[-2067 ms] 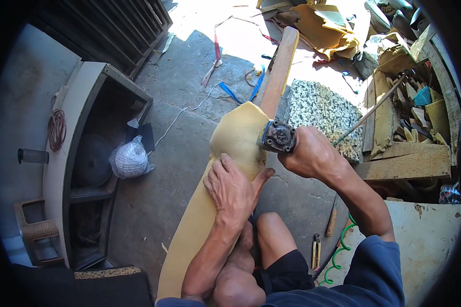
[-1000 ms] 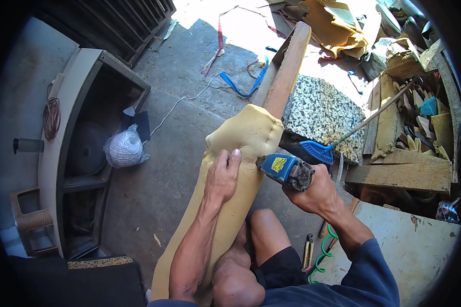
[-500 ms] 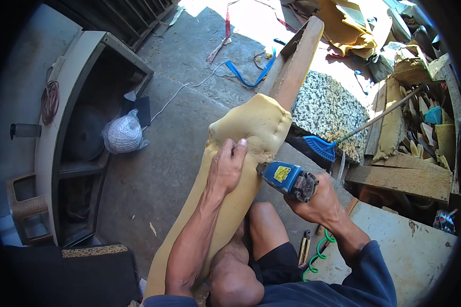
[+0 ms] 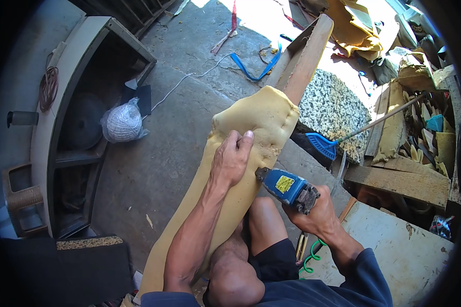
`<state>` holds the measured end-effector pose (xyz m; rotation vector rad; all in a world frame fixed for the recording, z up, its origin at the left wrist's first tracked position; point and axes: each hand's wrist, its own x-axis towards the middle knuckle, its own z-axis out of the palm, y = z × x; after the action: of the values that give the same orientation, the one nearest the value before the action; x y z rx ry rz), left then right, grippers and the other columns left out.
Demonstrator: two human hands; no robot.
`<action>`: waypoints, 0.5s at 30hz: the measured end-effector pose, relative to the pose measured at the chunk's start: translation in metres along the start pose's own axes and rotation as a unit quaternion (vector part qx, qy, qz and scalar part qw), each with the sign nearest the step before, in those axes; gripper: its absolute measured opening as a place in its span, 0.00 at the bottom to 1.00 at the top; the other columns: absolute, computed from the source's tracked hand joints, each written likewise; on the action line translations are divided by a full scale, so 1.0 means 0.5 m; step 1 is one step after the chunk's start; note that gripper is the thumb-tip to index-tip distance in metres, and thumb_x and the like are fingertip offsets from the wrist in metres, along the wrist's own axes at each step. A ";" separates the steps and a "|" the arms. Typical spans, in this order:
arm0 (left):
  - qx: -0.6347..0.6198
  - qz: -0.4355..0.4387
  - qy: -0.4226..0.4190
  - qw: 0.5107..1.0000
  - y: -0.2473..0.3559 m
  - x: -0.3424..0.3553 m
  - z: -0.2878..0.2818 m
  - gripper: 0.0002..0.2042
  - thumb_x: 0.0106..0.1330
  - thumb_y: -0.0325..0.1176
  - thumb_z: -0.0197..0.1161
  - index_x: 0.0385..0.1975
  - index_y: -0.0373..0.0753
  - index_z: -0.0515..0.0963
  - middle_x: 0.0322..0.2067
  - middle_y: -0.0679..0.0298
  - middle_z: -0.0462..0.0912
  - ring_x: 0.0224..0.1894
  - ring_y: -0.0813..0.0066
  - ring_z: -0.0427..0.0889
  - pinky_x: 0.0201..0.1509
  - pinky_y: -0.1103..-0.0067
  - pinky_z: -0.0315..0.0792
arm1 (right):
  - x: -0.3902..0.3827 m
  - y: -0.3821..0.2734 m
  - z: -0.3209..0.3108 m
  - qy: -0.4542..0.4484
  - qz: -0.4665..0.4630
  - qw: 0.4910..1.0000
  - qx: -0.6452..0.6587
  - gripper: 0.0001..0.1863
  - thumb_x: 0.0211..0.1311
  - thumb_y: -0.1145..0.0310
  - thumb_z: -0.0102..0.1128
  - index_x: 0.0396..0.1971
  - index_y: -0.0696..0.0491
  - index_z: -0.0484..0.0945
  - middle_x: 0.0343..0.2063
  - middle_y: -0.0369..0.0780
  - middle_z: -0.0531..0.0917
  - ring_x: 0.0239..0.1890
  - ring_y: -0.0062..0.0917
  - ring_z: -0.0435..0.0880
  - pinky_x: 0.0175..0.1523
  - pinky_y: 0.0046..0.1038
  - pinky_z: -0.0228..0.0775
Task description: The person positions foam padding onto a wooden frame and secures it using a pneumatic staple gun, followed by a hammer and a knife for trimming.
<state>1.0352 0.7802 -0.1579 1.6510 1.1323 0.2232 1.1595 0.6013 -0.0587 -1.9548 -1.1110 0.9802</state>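
A long sheet of yellow foam wraps a wooden frame, whose bare end juts out past it at the far side. My left hand is closed on the foam, thumb and curled fingers gripping a fold of it. In my right hand is a blue staple gun with a yellow label. Its nose meets the foam's right edge, just nearer to me than a row of puckers. Whether the nose presses in or only touches, I cannot tell. The foam's near end runs down beside my leg.
A ball of white string sits in an open cabinet at left. To the right lie a speckled foam block, a blue rake-like head on a pole, and a wooden bin of scraps. A green coiled hose hangs below the gun.
The staple gun's nose has shifted slightly toward me along the foam's edge. My left hand keeps its grip, and the whole view has tilted a little.
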 end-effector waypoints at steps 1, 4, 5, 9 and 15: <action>-0.008 0.005 0.004 1.000 0.000 0.001 0.000 0.26 0.76 0.54 0.51 0.32 0.31 0.72 0.29 0.44 0.79 0.35 0.48 0.79 0.43 0.60 0.70 | 0.000 -0.001 0.000 0.003 -0.002 1.000 0.001 0.11 0.50 0.74 0.70 0.35 0.60 0.82 0.25 0.53 0.85 0.31 0.49 0.86 0.34 0.38 0.78; -0.008 0.003 0.013 1.000 0.000 0.001 -0.004 0.26 0.76 0.54 0.51 0.32 0.31 0.72 0.29 0.44 0.79 0.34 0.48 0.79 0.43 0.60 0.71 | -0.005 -0.002 0.009 -0.004 -0.002 1.000 -0.007 0.12 0.50 0.73 0.71 0.35 0.59 0.81 0.25 0.52 0.85 0.31 0.50 0.86 0.34 0.39 0.78; -0.010 0.010 0.013 1.000 0.001 0.003 -0.008 0.26 0.76 0.54 0.51 0.32 0.31 0.72 0.29 0.44 0.79 0.34 0.48 0.79 0.43 0.61 0.71 | -0.011 -0.008 0.012 0.000 -0.012 1.000 -0.004 0.13 0.50 0.72 0.72 0.35 0.59 0.81 0.25 0.52 0.84 0.31 0.50 0.86 0.34 0.39 0.78; -0.007 -0.001 0.009 1.000 0.006 0.002 -0.008 0.26 0.76 0.54 0.51 0.32 0.31 0.73 0.29 0.44 0.79 0.34 0.48 0.79 0.43 0.61 0.71 | -0.035 -0.004 0.028 -0.020 -0.021 1.000 -0.009 0.15 0.50 0.70 0.74 0.36 0.59 0.80 0.25 0.51 0.85 0.30 0.48 0.86 0.34 0.38 0.78; -0.008 -0.003 0.011 1.000 0.002 -0.006 -0.001 0.26 0.76 0.55 0.51 0.32 0.32 0.72 0.29 0.46 0.79 0.34 0.49 0.79 0.43 0.61 0.71 | -0.014 -0.005 0.002 -0.019 -0.021 0.999 -0.017 0.13 0.50 0.70 0.73 0.34 0.58 0.81 0.24 0.51 0.84 0.30 0.48 0.87 0.34 0.38 0.78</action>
<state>1.0339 0.7783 -0.1557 1.6339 1.1491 0.2473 1.1552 0.5963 -0.0555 -1.9393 -1.1924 0.9845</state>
